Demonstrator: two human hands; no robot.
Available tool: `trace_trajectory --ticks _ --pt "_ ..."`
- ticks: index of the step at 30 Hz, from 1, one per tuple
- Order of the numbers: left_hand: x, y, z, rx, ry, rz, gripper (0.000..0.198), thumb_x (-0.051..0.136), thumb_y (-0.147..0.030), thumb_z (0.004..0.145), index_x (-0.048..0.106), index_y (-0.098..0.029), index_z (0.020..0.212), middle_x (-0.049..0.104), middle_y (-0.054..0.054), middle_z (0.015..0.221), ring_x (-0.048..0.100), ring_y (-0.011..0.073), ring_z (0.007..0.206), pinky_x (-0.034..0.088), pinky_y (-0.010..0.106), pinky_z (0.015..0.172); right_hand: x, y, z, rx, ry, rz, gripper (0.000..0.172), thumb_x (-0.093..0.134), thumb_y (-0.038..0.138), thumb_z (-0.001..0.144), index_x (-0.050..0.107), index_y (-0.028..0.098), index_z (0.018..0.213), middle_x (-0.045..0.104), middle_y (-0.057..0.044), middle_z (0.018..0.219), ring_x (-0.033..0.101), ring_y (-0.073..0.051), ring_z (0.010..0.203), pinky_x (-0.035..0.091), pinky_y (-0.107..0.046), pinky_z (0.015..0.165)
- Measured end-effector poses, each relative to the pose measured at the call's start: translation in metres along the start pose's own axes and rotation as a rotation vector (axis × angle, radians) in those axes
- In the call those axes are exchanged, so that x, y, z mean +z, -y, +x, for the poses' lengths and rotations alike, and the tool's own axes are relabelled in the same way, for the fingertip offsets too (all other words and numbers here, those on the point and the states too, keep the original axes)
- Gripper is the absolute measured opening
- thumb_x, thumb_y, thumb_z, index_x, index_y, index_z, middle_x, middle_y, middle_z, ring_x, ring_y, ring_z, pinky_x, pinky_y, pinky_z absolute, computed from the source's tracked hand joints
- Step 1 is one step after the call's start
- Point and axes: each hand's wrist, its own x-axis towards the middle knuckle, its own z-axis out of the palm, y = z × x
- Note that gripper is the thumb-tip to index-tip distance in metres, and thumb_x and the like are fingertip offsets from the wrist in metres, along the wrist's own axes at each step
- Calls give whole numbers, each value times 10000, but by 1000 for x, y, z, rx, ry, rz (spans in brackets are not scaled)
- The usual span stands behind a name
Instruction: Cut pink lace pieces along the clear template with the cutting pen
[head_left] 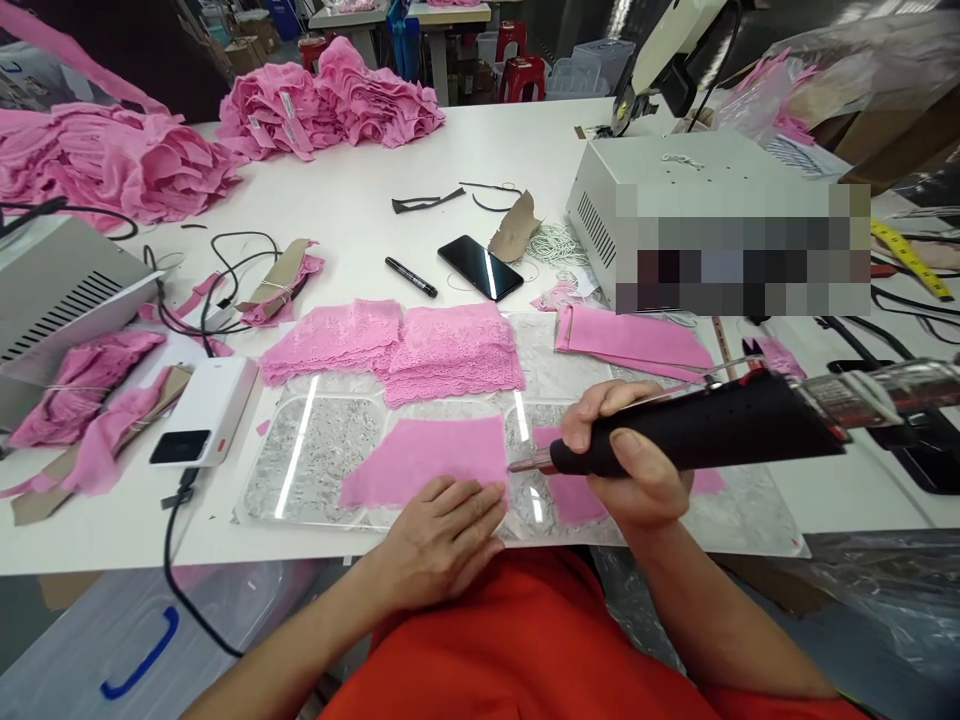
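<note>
My left hand (pixel 450 535) lies flat, fingers stretched out, on the lower right part of a cut pink fabric piece (pixel 431 455). My right hand (pixel 637 460) is wrapped round a black hand-held tool with a narrow metal tip (pixel 697 425). Its tip points left and meets the right edge of the fabric piece; whether it presses down I cannot tell. Under the tool and right hand another pink piece (pixel 577 500) is partly hidden. Both pieces lie on a glossy grey speckled board (pixel 315 460). Behind them are stacked pink lace pieces (pixel 454 350).
Folded pink strips (pixel 634 340) lie behind the tool, below a grey machine box (pixel 592 215). A phone (pixel 480 267) and a marker (pixel 411 277) lie mid-table. At left are a white power bank (pixel 206 410) with cables and pink fabric heaps (pixel 112 160).
</note>
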Motion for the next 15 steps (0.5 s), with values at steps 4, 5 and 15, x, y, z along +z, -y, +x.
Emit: trace_trajectory --ticks 4,5,15 --pt "0 -7 15 -6 -30 -31 214 565 -177 934 626 -106 1127 718 139 1106 634 208 948 506 342 787 -19 10 14 -66 -193 -9 127 640 297 712 607 202 791 565 3 757 517 -99 525 460 -277 507" --pt "2 -8 20 -4 -32 -23 207 558 -180 941 628 -103 1121 713 141 1121 632 209 953 501 342 786 -25 12 18 -77 -245 -22 124 635 288 690 611 203 778 562 6 752 509 -98 522 459 -280 512" --pt "37 -11 53 -74 1 96 252 508 -283 988 614 -124 1152 682 125 1209 609 242 1020 463 387 836 -36 -1 17 -97 -253 -46 119 642 282 735 601 209 820 575 6 812 547 -100 557 484 -292 578"
